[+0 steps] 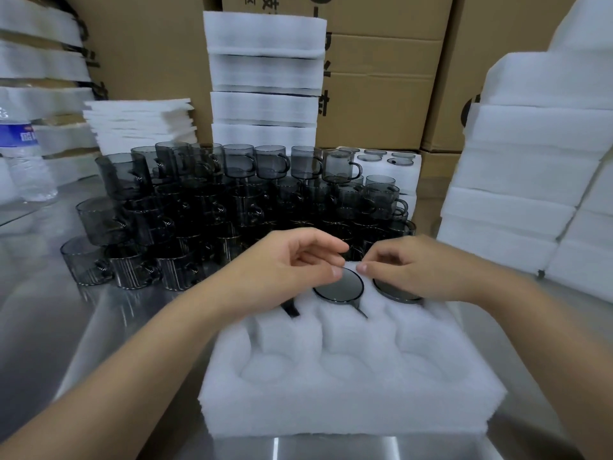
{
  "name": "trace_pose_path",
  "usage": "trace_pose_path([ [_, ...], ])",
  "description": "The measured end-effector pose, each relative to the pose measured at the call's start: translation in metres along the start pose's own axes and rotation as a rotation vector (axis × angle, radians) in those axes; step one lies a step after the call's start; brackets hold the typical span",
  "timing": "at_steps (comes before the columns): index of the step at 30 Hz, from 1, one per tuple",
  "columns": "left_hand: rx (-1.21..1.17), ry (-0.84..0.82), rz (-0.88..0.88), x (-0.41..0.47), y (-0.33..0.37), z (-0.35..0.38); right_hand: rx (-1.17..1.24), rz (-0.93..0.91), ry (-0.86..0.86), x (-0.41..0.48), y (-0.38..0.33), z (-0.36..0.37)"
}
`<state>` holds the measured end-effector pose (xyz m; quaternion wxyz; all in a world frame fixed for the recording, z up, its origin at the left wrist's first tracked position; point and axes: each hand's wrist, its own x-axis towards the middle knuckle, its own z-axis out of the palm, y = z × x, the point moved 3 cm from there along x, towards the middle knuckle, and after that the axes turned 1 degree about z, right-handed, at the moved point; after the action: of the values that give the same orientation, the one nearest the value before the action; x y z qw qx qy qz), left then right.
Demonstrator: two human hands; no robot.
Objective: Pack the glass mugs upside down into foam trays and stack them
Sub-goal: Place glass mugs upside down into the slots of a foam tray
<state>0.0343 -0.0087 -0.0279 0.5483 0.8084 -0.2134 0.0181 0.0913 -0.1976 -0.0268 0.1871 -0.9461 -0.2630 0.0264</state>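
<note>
A white foam tray with round pockets lies in front of me on the steel table. Its back row holds smoked glass mugs upside down: the middle mug and the right mug show their round bases. A dark handle sticks out under my left hand, which hides the back-left pocket. That hand's fingers are loosely curled and its thumb tip touches the middle mug's rim. My right hand hovers over the right mug, fingers loosely curled, thumb pointing left. The front pockets are empty.
A dense cluster of upright loose mugs stands stacked behind the tray. A filled foam tray sits at the back right. Foam tray stacks rise at the centre back and right. A water bottle stands left, cardboard boxes behind.
</note>
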Motion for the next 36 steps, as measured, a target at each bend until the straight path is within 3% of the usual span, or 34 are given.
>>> trace_pose_path([
  [4,0.254,-0.045,0.064,-0.004,0.004,0.006,-0.117,-0.008,0.135,0.018,-0.011,-0.022],
  [10,0.318,-0.056,0.078,-0.005,0.005,0.007,-0.13,0.035,0.396,0.073,-0.001,-0.054],
  [16,0.299,-0.057,0.065,-0.004,0.005,0.006,-0.029,0.141,0.339,0.111,0.02,-0.072],
  [30,0.257,-0.065,0.064,-0.002,0.002,0.006,0.51,0.363,0.706,0.128,0.019,-0.058],
  [36,0.223,-0.048,0.066,0.0,-0.002,0.006,0.862,0.291,0.859,0.106,0.013,-0.064],
])
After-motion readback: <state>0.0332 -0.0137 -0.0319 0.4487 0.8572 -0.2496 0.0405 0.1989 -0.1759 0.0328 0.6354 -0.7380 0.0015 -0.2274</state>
